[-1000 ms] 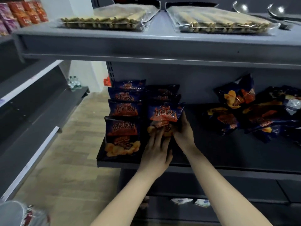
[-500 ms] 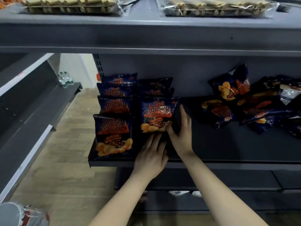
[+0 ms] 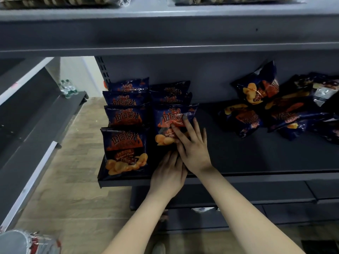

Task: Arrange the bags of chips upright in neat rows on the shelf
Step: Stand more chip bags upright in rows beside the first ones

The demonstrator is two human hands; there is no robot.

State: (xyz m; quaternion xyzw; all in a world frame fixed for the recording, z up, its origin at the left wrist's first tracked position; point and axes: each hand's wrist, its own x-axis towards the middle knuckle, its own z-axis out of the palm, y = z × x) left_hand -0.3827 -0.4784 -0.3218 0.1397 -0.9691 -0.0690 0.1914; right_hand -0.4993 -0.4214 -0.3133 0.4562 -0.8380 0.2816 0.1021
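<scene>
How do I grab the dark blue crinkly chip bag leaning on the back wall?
Pinch the dark blue chip bag by its raised flat end seam, reaching in from the front: it leans tilted atop the pile, that end free.

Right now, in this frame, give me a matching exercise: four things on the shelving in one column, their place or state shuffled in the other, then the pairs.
1 front bag of the left row
2 front bag of the second row
3 loose bags
4 water bottles

a heaped at the right of the shelf
b far end of the neighbouring rack
c pressed by the right hand
d standing, untouched, at the shelf's front left corner

Pairs: 1-d, 2-c, 3-a, 4-b.
</scene>
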